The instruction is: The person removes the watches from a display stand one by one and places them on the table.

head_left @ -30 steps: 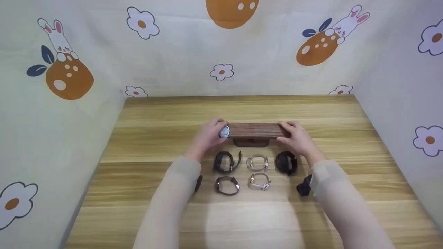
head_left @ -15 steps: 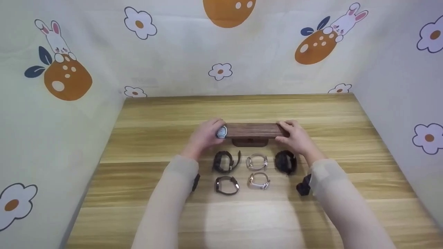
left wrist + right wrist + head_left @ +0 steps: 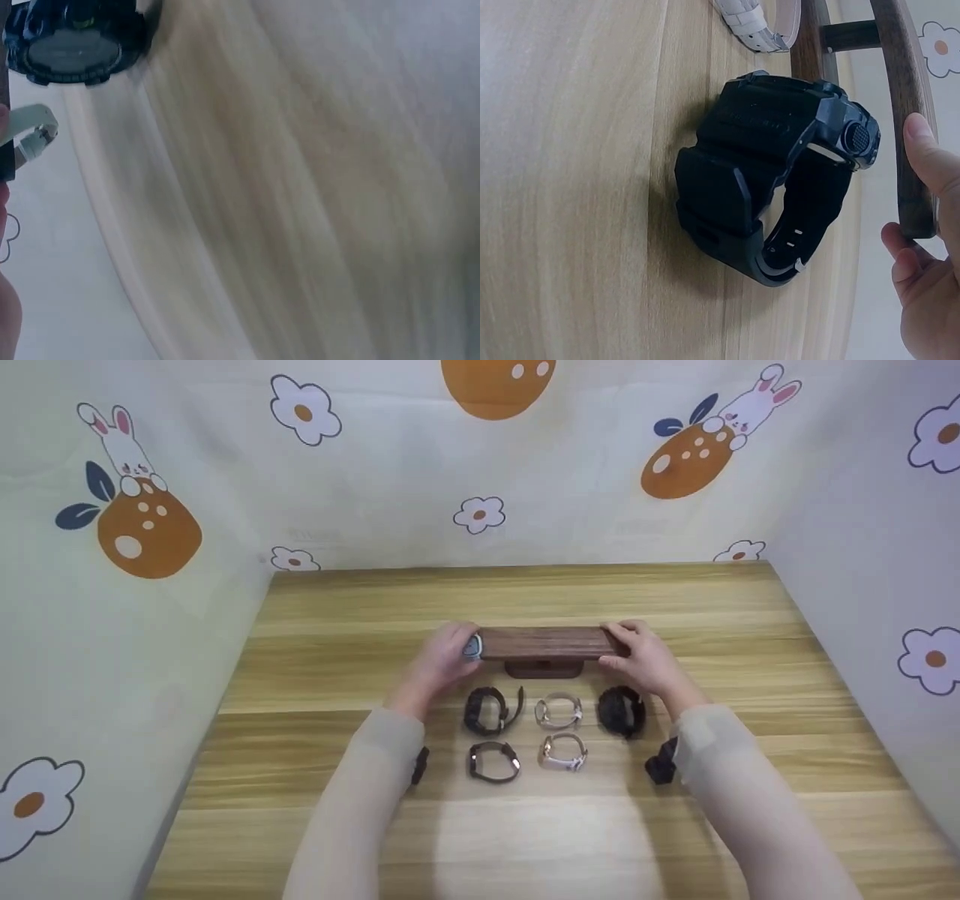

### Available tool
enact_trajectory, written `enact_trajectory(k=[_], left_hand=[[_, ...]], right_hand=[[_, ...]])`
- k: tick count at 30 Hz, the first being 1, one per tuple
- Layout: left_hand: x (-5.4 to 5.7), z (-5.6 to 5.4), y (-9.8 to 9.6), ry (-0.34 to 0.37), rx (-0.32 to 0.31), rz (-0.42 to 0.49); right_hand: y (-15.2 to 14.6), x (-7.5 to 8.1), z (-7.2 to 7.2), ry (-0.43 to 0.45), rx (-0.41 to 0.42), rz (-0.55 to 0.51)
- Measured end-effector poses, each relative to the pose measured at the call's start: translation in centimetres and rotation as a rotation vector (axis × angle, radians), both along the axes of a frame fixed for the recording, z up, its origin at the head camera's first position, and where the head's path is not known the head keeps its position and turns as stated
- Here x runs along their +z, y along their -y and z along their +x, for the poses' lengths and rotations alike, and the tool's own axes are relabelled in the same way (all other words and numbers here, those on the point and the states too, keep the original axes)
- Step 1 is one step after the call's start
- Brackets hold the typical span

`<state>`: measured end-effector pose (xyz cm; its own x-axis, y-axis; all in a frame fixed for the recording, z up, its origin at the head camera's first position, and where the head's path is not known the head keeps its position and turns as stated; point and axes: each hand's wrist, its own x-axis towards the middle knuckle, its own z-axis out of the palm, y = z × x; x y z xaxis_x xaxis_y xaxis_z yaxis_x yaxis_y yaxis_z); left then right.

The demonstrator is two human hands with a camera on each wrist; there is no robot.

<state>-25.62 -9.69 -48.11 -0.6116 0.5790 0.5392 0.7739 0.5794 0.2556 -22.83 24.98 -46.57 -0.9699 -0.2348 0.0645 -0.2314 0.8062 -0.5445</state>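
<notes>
A dark brown wooden watch stand [image 3: 544, 643] has a horizontal bar above a small base. My left hand [image 3: 439, 652] grips a pale wristwatch [image 3: 472, 646] at the bar's left end, its face partly covered by fingers. In the left wrist view, the watch's white strap [image 3: 36, 129] loops beside the bar's end. At the other end, my right hand [image 3: 646, 656] holds the bar between thumb and fingers, as the right wrist view shows with the bar [image 3: 909, 97] in the grasp. A bulky black watch [image 3: 757, 165] lies on the table below this hand.
In front of the stand lie a black watch with a loose strap end [image 3: 487, 711], a light slim watch [image 3: 558, 711], a brown-strapped watch [image 3: 493, 762] and a white-strapped watch [image 3: 564, 752]. Patterned cloth walls [image 3: 375, 487] enclose the wooden table [image 3: 517, 596].
The pale watch and my left hand have shifted slightly left along the bar toward its end. My right hand and the stand stay in place.
</notes>
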Motion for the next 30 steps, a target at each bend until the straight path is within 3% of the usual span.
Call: enact_trajectory(k=[3, 12, 19, 22, 27, 30], left_hand=[[-0.1, 0.0, 0.0, -0.029, 0.003, 0.014], [0.0, 0.3, 0.2, 0.007, -0.005, 0.043], [0.0, 0.3, 0.7, -0.017, -0.005, 0.068], [0.0, 0.5, 1.1, 0.033, 0.042, 0.081], [0.5, 1.1, 1.6, 0.182, 0.15, 0.099], [0.6, 1.4, 1.7, 0.221, 0.179, 0.097]], right_hand=[[0.0, 0.0, 0.0, 0.001, -0.004, 0.001], [-0.1, 0.1, -0.2, 0.019, 0.002, 0.011], [-0.1, 0.5, -0.5, 0.031, 0.006, 0.016], [-0.2, 0.6, -0.5, 0.04, 0.004, 0.018], [-0.2, 0.5, -0.6, 0.027, 0.012, 0.013], [-0.1, 0.3, -0.6, 0.018, 0.018, 0.004]])
